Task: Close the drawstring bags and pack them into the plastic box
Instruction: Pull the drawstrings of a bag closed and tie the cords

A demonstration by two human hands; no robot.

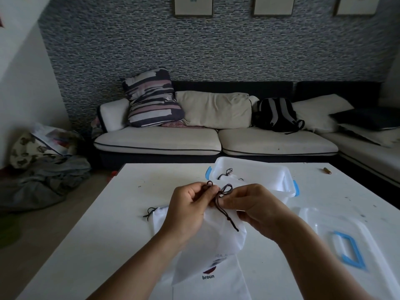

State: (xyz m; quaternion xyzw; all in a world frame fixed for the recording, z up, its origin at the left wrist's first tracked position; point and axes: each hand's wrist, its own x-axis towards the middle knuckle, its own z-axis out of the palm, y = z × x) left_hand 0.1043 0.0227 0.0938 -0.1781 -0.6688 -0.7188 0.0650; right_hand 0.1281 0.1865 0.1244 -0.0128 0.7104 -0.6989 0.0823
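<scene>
Pinching cord loops (pixel 226 189), both hands (pixel 190 210)

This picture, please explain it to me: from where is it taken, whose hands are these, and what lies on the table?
There is no machine here. A person wears one camera on the head; it looks forward and down, so you see that person's own two arms. The left hand and the right hand each pinch a loop of the dark cord of a white bag, tying it shut. On the white table stands an open plastic box with blue clips; a corded bag already lies inside. Its lid, with a blue handle, lies at the right. More white bags lie under the hands. Behind is a sofa.
</scene>
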